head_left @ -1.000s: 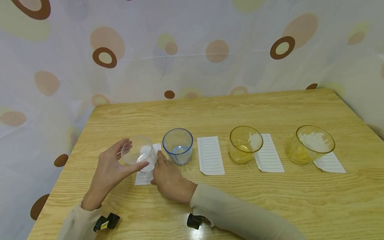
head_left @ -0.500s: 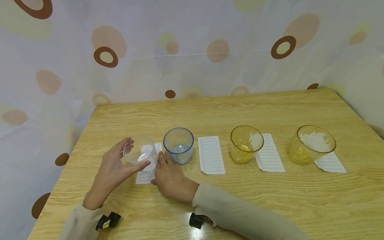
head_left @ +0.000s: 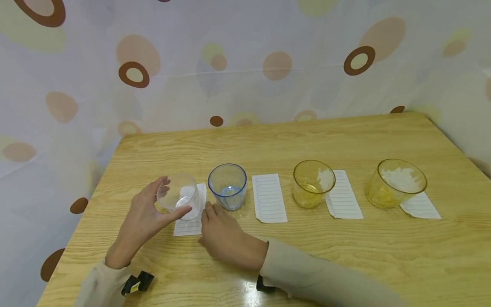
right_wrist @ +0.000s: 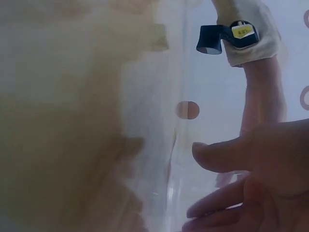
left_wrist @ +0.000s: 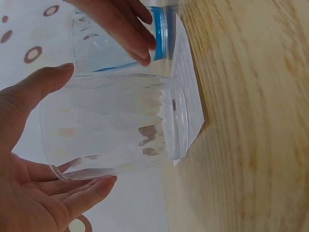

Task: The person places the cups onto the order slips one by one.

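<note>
While the left hand [head_left: 143, 217] grips the clear plastic cup [head_left: 178, 197], tilted over the leftmost lined paper slip [head_left: 189, 226] near the tabletop's [head_left: 268, 140] left end, the right hand [head_left: 224, 236] rests flat beside it, fingers relaxed. Judging by this, the cup is mid-placement; next it needs settling upright on the slip, left of the blue-rimmed cup [head_left: 227, 186].

We count four cups on the table: one clear cup [head_left: 179, 196], one blue-rimmed cup [head_left: 227, 186] and two yellow cups [head_left: 313, 183]. Four lined paper slips [head_left: 269, 198] lie beside them.
</note>
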`<state>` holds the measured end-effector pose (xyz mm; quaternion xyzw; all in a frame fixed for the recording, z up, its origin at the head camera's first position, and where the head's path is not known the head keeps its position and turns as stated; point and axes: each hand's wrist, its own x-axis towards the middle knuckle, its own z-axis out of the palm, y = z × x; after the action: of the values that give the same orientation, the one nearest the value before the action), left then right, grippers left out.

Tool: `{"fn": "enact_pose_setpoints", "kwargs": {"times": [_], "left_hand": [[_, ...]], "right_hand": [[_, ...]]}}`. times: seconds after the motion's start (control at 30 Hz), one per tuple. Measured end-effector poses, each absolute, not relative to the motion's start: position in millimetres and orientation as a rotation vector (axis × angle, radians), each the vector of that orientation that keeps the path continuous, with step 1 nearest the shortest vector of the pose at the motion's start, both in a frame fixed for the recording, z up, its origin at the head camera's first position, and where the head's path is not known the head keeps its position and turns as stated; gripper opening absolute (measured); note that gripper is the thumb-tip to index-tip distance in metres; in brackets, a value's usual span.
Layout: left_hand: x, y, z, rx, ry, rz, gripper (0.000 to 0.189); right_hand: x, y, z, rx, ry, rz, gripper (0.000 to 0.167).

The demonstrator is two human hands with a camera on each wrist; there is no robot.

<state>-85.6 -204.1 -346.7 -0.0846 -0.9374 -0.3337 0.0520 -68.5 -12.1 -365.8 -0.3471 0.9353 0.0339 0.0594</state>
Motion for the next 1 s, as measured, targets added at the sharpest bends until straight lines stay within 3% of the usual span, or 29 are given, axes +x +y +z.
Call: {"fn": "enact_pose_setpoints", "kwargs": {"times": [0.17, 0.4, 0.67, 1.0], "left_hand": [[-85.8, -204.9, -346.4, -0.268, -2.865, -0.996, 0.093], [-86.2, -205.2, -345.8, -0.277, -2.881, -0.986, 0.092], [-88.8, -205.5, -343.7, -0.303, -2.882, -0.955, 0.091], [-85.2, -205.0, -341.8, -0.278, -2.938, -0.964, 0.096]], "right_hand": [[-56.9, 11.5, -354.4, -1.159, 2.810, 0.006, 0.050], [-54.2, 62.0, -347.8, -1.196, 2.903, -0.469, 0.027], [-60.3, 114.1, -355.6, -0.775, 3.040, -0.604, 0.052], [-57.2, 141.4, -369.9, -0.748, 2.871, -0.569, 0.061]]}}
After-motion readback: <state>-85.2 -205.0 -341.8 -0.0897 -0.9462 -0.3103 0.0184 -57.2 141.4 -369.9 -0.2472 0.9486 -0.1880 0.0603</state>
